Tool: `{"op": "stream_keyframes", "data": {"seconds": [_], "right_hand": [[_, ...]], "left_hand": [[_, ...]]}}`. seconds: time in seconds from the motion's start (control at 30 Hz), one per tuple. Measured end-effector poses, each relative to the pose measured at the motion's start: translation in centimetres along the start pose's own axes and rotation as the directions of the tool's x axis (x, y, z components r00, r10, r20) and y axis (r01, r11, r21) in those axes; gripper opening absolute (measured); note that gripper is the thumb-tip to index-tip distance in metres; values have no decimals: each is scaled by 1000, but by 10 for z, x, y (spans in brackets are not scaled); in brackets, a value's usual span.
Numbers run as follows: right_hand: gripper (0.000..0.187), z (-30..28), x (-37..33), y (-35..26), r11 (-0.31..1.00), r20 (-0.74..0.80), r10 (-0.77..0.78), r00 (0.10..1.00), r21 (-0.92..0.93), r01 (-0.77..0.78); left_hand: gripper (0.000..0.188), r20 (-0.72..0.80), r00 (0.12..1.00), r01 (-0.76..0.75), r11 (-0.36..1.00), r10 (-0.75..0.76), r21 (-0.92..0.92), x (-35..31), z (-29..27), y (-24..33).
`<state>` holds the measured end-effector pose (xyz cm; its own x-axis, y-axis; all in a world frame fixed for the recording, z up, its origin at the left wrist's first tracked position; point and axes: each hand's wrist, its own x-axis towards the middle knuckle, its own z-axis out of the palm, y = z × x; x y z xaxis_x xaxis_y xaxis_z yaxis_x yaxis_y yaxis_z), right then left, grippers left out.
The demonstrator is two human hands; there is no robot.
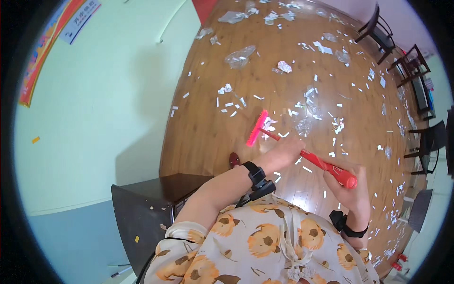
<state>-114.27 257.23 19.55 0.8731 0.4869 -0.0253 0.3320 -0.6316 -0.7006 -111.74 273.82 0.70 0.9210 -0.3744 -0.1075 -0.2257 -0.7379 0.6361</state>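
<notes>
A broom with a red handle and a bright pink head (257,128) slants across the middle of the view. Its head is down at the wooden floor, against a small heap of white paper scraps (269,125). My left hand (288,150) is closed round the lower part of the handle. Higher up, near the rounded end, my right hand (353,189) wraps the thick red grip (331,168). Both wrists wear black straps, the left one with a small black device.
Paper strips and clear plastic bags (240,57) litter the wooden floor (203,118). A pale green wall (94,118) runs along the left, with a dark cabinet (137,217) beside my left arm. Several dark chairs (428,142) line the right side.
</notes>
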Motion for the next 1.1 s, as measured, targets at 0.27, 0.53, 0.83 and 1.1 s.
{"op": "stream_keyframes", "data": {"seconds": [0.27,0.53,0.83,1.1], "right_hand": [[29,2,-14,28,982,93,-150,984,125,138],[35,53,47,3,930,270,-339,901,240,278],[27,95,142,-68,933,377,-355,856,203,298],[28,108,216,-67,941,449,-334,829,110,319]], "left_hand": [[13,-50,997,65,993,-60,95,-41,-6,-11],[11,2,968,243,944,-250,223,-106,-37,-93],[11,-193,952,239,971,-236,-6,-124,-68,-173],[11,-324,929,165,984,-178,-68,-95,-70,-210]]}}
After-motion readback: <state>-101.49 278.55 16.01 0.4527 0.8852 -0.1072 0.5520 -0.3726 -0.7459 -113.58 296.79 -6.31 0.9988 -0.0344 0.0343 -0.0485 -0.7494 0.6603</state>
